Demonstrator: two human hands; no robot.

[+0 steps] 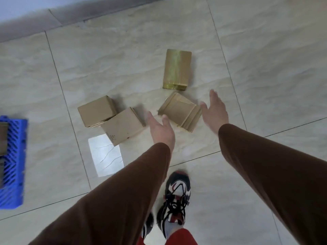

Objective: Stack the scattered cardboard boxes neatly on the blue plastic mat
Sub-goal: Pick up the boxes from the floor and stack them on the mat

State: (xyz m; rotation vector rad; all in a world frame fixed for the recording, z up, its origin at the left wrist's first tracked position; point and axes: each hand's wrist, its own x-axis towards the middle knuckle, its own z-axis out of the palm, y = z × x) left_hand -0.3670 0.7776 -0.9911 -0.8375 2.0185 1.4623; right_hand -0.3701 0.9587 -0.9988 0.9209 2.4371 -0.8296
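Several cardboard boxes lie on the tiled floor. A taped box (179,112) sits between my two hands. My left hand (161,129) is open just left of it, fingers straight. My right hand (215,111) is open just right of it, apart from the cardboard. A tall box wrapped in yellowish tape (177,68) lies behind it. Two plain boxes touch each other at the left: one (96,110) farther back, one (123,126) nearer. The blue plastic mat (13,161) is at the far left edge, with a brown box (3,137) partly in view on it.
A bright patch of reflected light (106,154) lies on the floor near the plain boxes. My shoes (177,197) stand on the tiles below my arms. A grey skirting strip (70,18) runs along the wall at the top.
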